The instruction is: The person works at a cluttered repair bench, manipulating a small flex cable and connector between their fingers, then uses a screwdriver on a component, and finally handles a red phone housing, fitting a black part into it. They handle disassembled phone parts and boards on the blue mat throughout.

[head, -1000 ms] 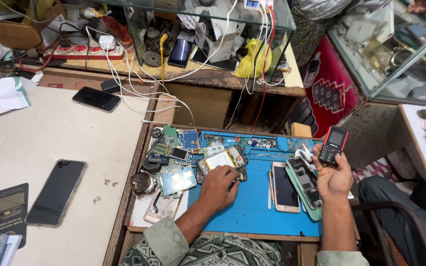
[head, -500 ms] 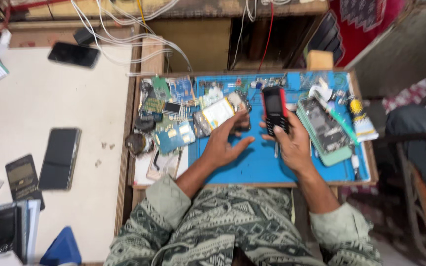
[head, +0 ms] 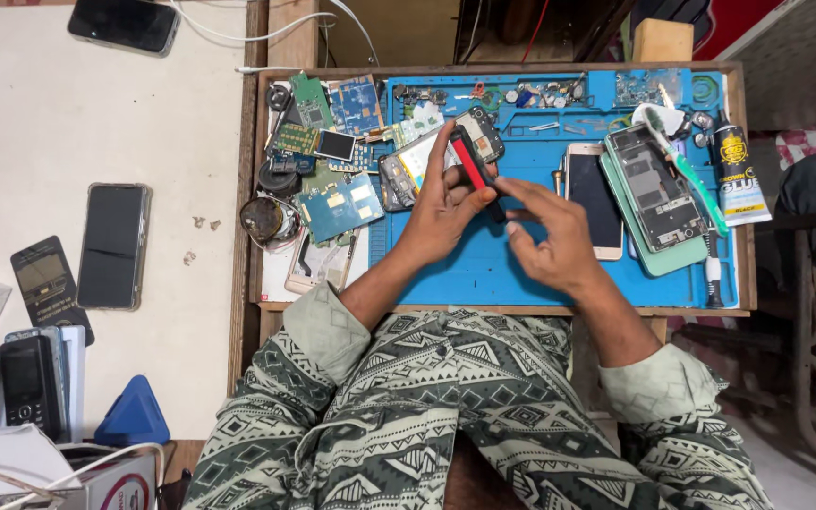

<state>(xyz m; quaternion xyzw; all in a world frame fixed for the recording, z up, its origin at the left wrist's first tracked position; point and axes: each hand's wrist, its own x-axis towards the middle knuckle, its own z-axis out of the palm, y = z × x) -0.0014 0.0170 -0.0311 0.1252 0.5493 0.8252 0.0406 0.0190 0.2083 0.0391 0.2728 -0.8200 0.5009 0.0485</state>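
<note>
A small black and red keypad phone [head: 472, 168] is held edge-up over the blue work mat [head: 521, 274]. My left hand [head: 441, 208] grips it from the left, fingers wrapped around its side. My right hand [head: 550, 236] touches its lower end with thumb and fingertips. Both hands hover over the middle of the mat. Just behind the phone lie opened phone bodies [head: 408, 170] and several bare circuit boards [head: 337, 203].
A white smartphone [head: 592, 198] and an opened green-cased phone [head: 652, 194] lie right of my hands, with a toothbrush [head: 682, 170], a screwdriver [head: 712, 269] and a glue tube [head: 737, 170]. On the white table to the left lie a dark smartphone [head: 113, 246] and other handsets [head: 28, 382].
The camera has tilted down closer to the tray. The phone has passed from my right hand alone into both hands; my left hand left the mat and took hold of it.
</note>
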